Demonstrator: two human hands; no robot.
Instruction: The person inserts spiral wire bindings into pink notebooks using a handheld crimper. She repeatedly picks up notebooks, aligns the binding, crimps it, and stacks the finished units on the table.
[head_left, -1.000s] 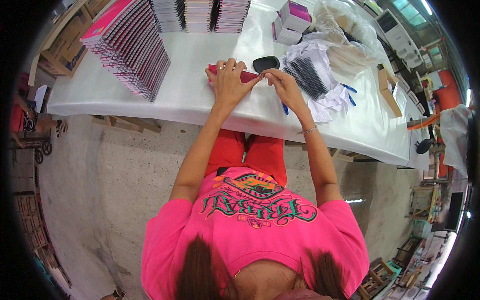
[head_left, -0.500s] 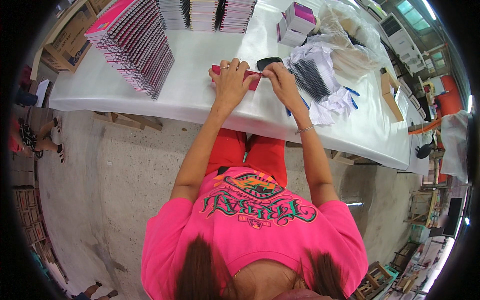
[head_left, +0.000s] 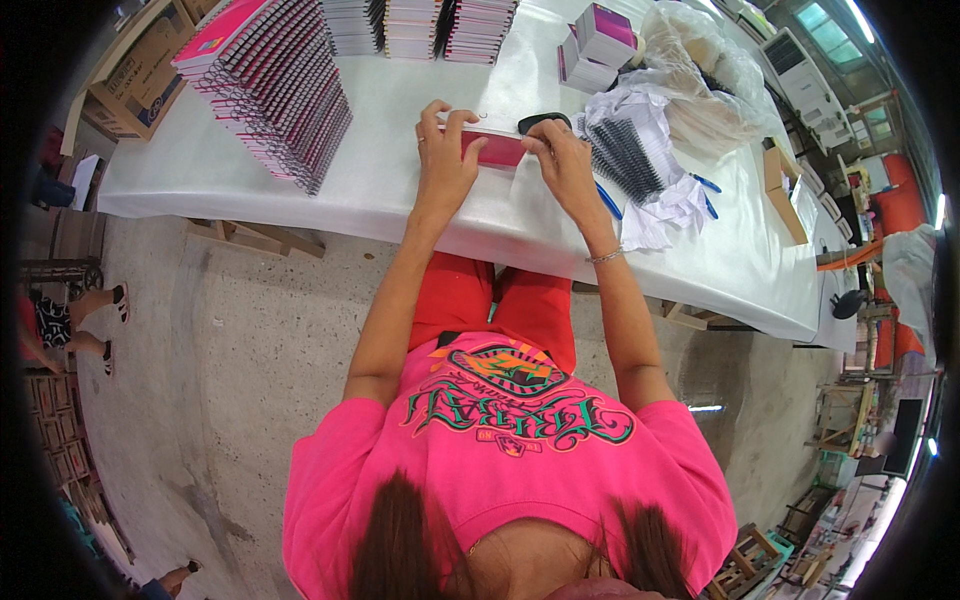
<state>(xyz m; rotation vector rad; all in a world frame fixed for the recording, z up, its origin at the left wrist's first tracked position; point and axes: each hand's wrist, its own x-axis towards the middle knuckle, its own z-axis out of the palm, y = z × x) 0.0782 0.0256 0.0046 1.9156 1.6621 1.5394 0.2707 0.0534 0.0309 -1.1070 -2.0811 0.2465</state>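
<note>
A person in a pink shirt [head_left: 510,470] and red trousers [head_left: 470,300] works with both bare hands at a white-covered surface [head_left: 380,190]. A small dark red booklet [head_left: 502,153] lies crosswise between the hands, near the middle of the surface's near side. The left hand [head_left: 445,165] arches over its left end, its grip loosely curved with fingers parted; how firmly it holds is hard to tell from above. The right hand [head_left: 566,168] has its grip closed in a pinch, thumb and fingertips together on the booklet's right end. Just beyond that hand sits a black rounded object [head_left: 543,121]. To the right, black binding coils [head_left: 625,160] rest on crumpled white paper [head_left: 655,228], with a blue-handled tool [head_left: 609,202] near the right wrist. Farther right is an open cardboard tray [head_left: 784,195]. On the far side stand small purple-and-white blocks [head_left: 603,38] and a clear plastic bag [head_left: 705,95]. To the left rises a tall stack of pink-covered, coil-bound notebooks [head_left: 275,95].
</note>
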